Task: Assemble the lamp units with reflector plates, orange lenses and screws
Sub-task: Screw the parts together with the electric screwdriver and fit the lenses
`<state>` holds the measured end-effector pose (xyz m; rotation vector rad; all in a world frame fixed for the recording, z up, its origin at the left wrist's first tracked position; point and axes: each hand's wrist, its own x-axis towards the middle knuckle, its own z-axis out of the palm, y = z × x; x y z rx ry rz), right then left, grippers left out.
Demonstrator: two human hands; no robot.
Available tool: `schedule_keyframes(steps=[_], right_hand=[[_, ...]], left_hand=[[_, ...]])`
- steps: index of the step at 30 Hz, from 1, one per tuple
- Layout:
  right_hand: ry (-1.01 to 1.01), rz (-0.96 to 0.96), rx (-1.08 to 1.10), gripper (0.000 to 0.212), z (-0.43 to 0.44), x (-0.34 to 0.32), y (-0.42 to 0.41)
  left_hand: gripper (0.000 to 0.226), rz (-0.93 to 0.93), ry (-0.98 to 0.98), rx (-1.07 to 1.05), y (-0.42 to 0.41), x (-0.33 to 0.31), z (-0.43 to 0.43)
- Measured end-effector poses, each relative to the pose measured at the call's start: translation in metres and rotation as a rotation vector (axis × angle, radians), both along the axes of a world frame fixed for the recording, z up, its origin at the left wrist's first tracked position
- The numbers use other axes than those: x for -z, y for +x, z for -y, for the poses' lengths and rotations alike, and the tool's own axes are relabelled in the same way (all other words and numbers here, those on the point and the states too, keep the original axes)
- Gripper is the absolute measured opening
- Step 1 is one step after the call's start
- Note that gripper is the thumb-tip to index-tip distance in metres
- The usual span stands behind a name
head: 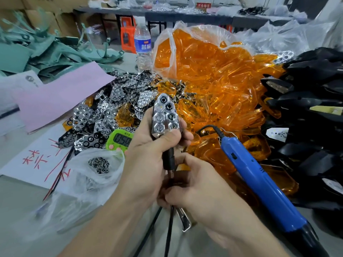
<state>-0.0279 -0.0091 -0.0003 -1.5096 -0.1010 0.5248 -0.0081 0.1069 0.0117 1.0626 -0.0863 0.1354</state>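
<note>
Right hand (200, 190) sits lowest, fingers curled round the black cable (168, 230) that hangs from the lamp unit (168, 158). Just above, the left hand (148, 160) grips that unit upright, its thumb pressing the lower edge of a chrome reflector plate (166, 115) seated on top. A blue electric screwdriver (259, 180) lies unheld to the right, across the orange lenses (213, 80) spilling from their bag. Left of the hands are a bag of screws (98, 165), a green timer (121, 139) and the loose plates (104, 115) — black housings (315, 93) are stacked far right.
</note>
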Motion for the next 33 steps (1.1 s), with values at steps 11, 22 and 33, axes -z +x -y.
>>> schedule_keyframes(steps=[11,22,33], right_hand=[[-0.178,0.097,0.063,0.027,-0.004,0.000,-0.003],[-0.201,0.095,0.076,0.026,-0.006,0.002,-0.001],[-0.182,0.155,0.187,0.033,-0.010,0.008,0.000]], left_hand=[[0.032,0.059,0.103,-0.008,0.003,0.010,0.000],[0.035,0.053,0.128,-0.002,0.003,0.011,0.001],[0.032,-0.101,0.136,-0.012,0.005,0.010,0.000]])
